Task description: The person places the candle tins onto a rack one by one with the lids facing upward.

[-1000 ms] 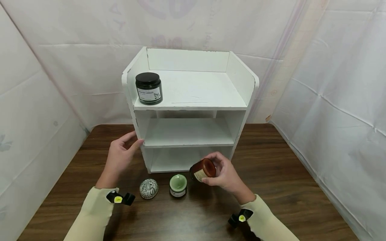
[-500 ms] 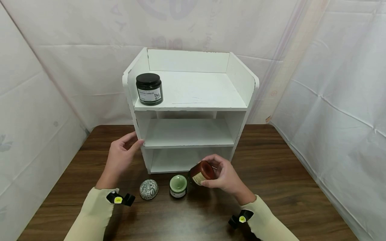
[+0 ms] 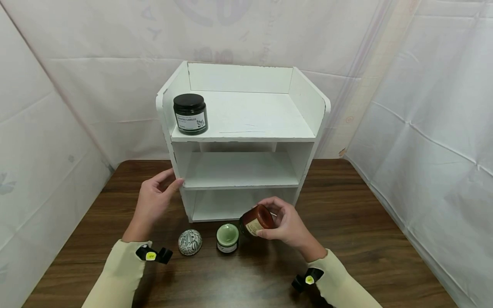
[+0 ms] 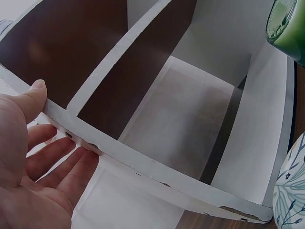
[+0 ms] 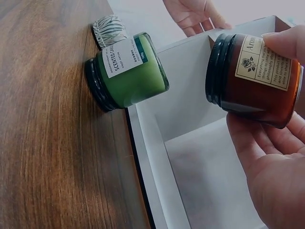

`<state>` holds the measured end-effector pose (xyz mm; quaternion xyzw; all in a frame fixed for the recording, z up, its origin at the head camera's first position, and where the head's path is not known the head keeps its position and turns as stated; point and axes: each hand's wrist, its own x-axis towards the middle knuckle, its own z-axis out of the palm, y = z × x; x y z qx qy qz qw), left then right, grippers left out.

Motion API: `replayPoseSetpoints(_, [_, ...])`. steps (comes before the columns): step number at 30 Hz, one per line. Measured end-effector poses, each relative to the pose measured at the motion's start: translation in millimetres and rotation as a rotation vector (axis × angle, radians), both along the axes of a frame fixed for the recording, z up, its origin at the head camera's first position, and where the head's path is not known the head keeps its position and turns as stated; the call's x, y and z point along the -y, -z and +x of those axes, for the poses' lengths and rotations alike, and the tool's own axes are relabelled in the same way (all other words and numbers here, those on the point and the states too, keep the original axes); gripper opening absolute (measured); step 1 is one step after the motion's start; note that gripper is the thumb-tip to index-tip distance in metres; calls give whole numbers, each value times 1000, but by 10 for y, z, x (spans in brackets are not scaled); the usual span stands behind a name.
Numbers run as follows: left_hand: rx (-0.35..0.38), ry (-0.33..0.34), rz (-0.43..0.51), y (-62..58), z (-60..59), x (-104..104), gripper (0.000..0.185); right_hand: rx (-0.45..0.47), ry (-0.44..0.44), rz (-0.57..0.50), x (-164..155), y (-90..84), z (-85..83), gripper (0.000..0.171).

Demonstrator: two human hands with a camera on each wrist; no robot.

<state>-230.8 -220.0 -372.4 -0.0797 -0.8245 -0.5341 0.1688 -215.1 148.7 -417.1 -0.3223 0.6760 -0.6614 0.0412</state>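
My right hand holds an amber candle jar in front of the lowest shelf, thumb on its cream label and fingers on the far side. The jar is tilted, its base up toward me; its black lid shows in the right wrist view. At the left side of a white shelf unit, my left hand grips the side panel, thumb on the front edge and fingers along the outside. A green candle jar stands upside down on its black lid, beside the amber one. Left of it sits a round leaf-patterned tin.
A dark jar labelled scented candles stands at the left end of the top shelf. Under the shelf unit lies a brown wooden table. White sheeting hangs behind and at both sides.
My right hand has moved the amber jar slightly left and closer to the green jar. My left hand stays at the side panel.
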Motion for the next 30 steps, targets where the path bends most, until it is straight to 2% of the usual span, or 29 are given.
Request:
replayPoseSetpoints(19, [-8, -7, -9, 12, -18, 6, 54, 44, -32, -43, 23, -12, 2, 68])
replayPoseSetpoints(30, [6, -6, -1, 5, -3, 0, 55, 51, -36, -46, 53, -10, 9, 65])
